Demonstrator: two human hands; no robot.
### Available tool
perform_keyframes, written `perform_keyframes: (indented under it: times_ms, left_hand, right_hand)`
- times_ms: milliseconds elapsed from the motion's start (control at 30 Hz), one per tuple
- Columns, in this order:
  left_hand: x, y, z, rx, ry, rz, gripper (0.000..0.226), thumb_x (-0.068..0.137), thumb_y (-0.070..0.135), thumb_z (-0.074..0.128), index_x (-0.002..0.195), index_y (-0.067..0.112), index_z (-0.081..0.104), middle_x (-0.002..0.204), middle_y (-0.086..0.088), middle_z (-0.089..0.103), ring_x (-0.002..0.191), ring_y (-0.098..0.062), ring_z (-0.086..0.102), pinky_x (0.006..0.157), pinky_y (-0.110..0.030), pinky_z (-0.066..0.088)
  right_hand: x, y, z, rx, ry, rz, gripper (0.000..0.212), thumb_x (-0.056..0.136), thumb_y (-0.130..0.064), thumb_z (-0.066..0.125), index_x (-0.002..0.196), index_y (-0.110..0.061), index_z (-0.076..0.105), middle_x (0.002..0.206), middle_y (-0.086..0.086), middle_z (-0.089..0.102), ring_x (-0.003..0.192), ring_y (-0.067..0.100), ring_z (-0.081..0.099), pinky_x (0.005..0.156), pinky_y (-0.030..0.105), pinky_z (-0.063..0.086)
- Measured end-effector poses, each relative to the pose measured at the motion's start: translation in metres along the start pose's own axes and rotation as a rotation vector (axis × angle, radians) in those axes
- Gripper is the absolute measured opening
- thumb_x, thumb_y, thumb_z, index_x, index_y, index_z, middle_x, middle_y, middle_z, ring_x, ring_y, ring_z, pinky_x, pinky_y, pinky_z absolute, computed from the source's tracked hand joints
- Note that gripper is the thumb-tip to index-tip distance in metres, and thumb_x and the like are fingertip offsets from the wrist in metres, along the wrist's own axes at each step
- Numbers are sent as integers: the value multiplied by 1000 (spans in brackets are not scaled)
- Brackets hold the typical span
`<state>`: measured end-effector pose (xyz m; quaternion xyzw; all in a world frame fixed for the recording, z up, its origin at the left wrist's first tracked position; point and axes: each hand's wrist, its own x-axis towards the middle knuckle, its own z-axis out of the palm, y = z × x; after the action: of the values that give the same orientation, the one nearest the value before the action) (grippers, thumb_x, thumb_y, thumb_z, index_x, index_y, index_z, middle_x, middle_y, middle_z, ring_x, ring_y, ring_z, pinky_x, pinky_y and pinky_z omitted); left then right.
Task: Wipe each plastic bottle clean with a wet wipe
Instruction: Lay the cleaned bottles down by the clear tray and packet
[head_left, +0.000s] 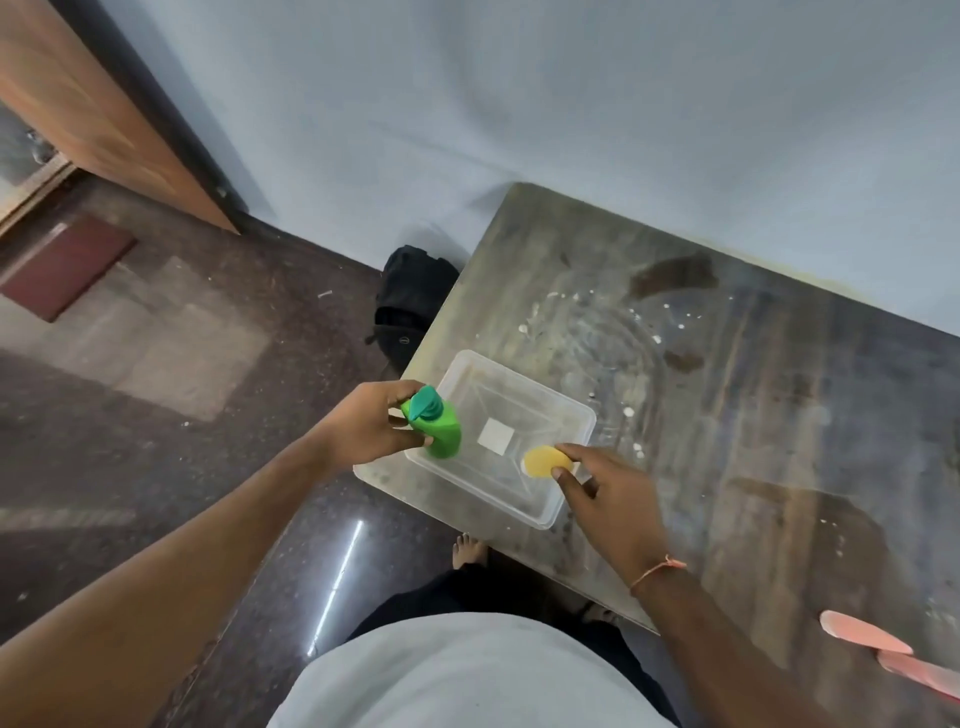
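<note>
White shirt (467, 675) above dark speckled floor (156, 389); stained table (727, 415) against pale wall (519, 104)

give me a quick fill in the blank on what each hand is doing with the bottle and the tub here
1. The left hand grips a ____ bottle with a teal pump top.
2. The right hand pinches a round ____ pad.
3. Both are held over a clear plastic ____ on the table.
4. A black ____ stands on the floor.

Missing words: green; yellow; tub; backpack

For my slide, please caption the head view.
Left hand grips green bottle; right hand pinches yellow disc over clear tub.
</note>
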<state>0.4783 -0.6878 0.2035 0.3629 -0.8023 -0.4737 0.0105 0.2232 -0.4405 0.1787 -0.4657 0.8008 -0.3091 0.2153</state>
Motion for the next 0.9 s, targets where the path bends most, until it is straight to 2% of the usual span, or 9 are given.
perform_keyframes:
  times_ms: [33, 100, 200, 467, 667, 900]
  left_hand:
    - [1, -5, -3, 12, -15, 7, 44, 81, 20, 92, 118, 34, 72, 113, 19, 75, 106, -4, 71, 95, -26, 58]
    - [5, -12, -6, 35, -52, 20, 46, 81, 24, 91, 121, 34, 71, 118, 20, 73, 110, -4, 70, 98, -26, 56]
    - [13, -21, -8, 47, -81, 30, 49, 81, 26, 91, 124, 33, 70, 120, 20, 73, 111, -4, 69, 100, -27, 55]
    - [17, -38, 0, 7, -81, 16, 50, 82, 24, 91, 127, 30, 70, 120, 20, 72, 110, 0, 68, 93, -16, 55]
    - [16, -43, 3, 14, -95, 27, 52, 83, 26, 90, 130, 31, 68, 126, 21, 70, 114, 0, 67, 98, -18, 55]
    - [13, -45, 6, -12, -83, 31, 50, 82, 28, 90, 127, 34, 69, 124, 24, 70, 116, -1, 66, 99, -20, 56]
  right_hand:
    - [3, -6, 7, -3, -17, -12, 33, 93, -22, 82, 125, -28, 77, 114, -11, 76, 65, 0, 61, 72, 3, 42]
    - [8, -14, 22, -34, -60, -39, 32, 94, -23, 81, 126, -23, 77, 118, -7, 77, 64, 0, 60, 75, 15, 49]
    - [15, -21, 43, -97, -141, -44, 32, 98, -27, 76, 130, -22, 75, 123, -3, 76, 80, 15, 71, 80, 28, 54]
    - [35, -29, 88, -140, -267, -68, 31, 101, -31, 67, 131, -23, 73, 123, 1, 75, 106, 27, 72, 85, 41, 58]
    - [38, -24, 106, -158, -279, -109, 32, 101, -32, 65, 130, -23, 72, 122, -1, 75, 102, 26, 73, 80, 41, 59]
    - [35, -17, 118, -176, -239, -158, 30, 101, -27, 67, 129, -23, 73, 125, -5, 73, 101, 21, 74, 76, 34, 59]
